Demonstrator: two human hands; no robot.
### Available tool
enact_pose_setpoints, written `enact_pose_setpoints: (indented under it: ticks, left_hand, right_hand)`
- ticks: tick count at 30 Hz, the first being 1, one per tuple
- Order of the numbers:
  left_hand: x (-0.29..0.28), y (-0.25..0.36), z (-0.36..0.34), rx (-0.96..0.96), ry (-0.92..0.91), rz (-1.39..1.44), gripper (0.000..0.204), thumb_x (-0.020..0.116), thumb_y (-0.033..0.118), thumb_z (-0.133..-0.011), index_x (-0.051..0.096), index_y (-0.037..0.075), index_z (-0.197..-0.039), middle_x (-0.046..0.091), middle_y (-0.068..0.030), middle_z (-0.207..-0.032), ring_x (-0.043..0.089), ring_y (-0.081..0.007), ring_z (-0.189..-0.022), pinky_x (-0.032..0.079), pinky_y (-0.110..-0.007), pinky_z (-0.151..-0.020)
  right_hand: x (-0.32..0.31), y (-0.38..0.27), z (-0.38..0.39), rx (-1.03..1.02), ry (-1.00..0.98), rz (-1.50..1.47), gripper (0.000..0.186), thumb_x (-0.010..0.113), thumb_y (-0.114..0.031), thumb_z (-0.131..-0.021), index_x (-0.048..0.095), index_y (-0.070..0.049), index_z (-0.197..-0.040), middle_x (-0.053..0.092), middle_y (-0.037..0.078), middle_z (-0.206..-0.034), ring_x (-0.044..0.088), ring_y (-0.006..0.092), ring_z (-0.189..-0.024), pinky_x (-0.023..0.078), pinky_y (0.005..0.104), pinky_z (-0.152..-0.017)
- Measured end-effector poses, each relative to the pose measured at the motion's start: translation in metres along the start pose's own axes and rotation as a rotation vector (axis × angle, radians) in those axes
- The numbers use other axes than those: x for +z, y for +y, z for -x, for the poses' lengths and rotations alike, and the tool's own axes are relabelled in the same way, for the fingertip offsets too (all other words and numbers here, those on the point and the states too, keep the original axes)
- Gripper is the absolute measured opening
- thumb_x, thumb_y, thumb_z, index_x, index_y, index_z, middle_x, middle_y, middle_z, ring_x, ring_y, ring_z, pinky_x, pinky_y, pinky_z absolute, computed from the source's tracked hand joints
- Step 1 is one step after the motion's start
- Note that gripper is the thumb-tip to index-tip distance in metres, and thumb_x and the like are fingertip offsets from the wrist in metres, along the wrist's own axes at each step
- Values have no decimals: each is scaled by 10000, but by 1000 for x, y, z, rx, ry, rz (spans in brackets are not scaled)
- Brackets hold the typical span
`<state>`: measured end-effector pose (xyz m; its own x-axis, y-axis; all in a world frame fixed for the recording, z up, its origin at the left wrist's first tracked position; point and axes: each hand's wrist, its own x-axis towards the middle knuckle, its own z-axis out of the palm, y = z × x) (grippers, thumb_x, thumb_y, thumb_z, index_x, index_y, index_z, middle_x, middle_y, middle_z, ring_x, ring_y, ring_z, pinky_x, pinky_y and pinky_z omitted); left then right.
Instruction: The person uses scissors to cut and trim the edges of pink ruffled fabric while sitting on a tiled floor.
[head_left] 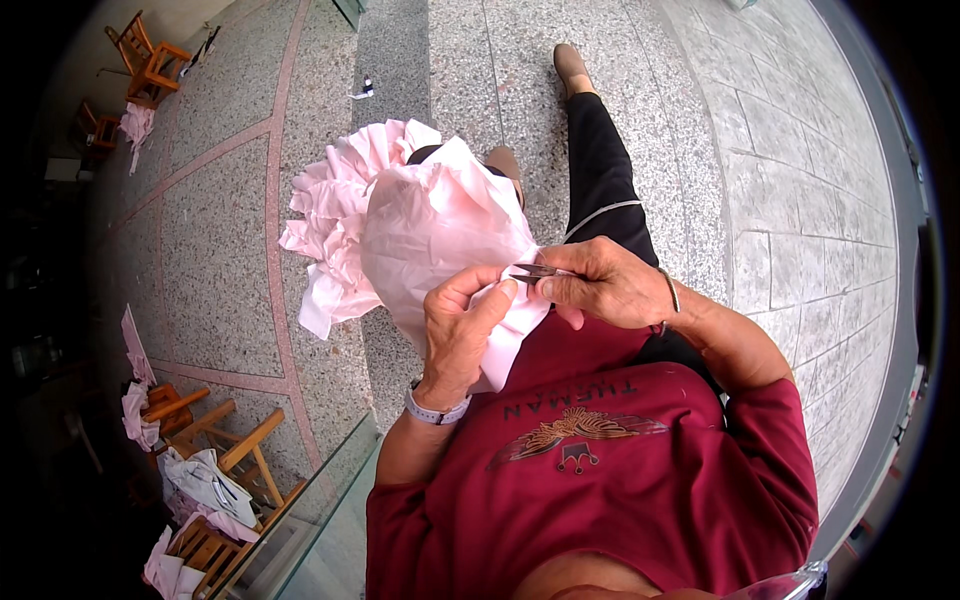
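Pale pink cloth (440, 230) lies bunched over my lap, with ruffled folds hanging off to the left. My left hand (458, 330) pinches an edge of it between thumb and fingers. In my right hand (615, 285) is a small pair of dark metal thread snips (533, 271). Their blades are parted and point left, right at the pinched edge, close to my left fingertips. Whether the blades touch the cloth or a thread, I cannot tell. A thin pale cord or strip (600, 214) curves across my right thigh just beyond the right hand.
Wooden chairs (150, 65) stand at the far left. More wooden furniture (250, 445) at the lower left bears pink and white garments (208, 485). A glass panel edge (330, 495) runs near my left elbow. A small black-and-white item (366, 89) lies on the speckled floor (210, 230).
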<state>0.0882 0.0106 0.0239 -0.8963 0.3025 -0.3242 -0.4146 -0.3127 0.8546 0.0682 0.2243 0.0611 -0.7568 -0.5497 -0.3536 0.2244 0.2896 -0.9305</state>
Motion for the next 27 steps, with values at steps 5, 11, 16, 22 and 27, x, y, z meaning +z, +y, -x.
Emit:
enact_pose_setpoints:
  ticks: [5, 11, 16, 22, 27]
  left_hand:
    - [2, 0, 0, 41, 15, -173, 104, 643, 60, -913, 693, -12, -969, 676, 3, -857, 582, -39, -743, 481, -214, -660]
    - [11, -1, 1, 193, 91, -493, 64, 639, 21, -886, 674, -7, -930, 632, 38, -791, 511, -10, -690, 420, -207, -585]
    - [14, -10, 0, 342, 86, -577, 59, 637, 3, -871, 647, -16, -926, 606, 17, -810, 515, -35, -735, 426, -217, -634]
    - [12, -15, -5, 415, 83, -648, 57, 626, -43, -852, 594, -34, -899, 564, -44, -852, 545, -98, -823, 449, -247, -724]
    - [10, -19, -9, 555, 91, -754, 63, 637, -24, -871, 593, -39, -914, 569, -53, -871, 546, -105, -827, 451, -259, -716]
  right_hand:
    - [-2, 10, -6, 66, -100, -258, 254, 543, -227, -1027, 658, -20, -934, 564, 9, -587, 475, 73, -529, 355, 257, -489]
    - [-9, 32, -15, 136, -263, -517, 283, 584, -252, -1010, 663, -23, -862, 520, 9, -555, 399, 53, -461, 258, 227, -417]
    - [-16, 42, -16, 123, -381, -659, 292, 607, -258, -997, 666, -17, -843, 506, 14, -545, 395, 64, -449, 256, 232, -413]
    - [-10, 32, -17, 47, -227, -399, 287, 599, -244, -1000, 656, -23, -825, 496, 2, -546, 427, 69, -495, 294, 248, -459]
    - [-13, 27, -11, 1, -425, -356, 291, 609, -236, -995, 672, -13, -819, 530, 5, -567, 477, 78, -529, 347, 257, -494]
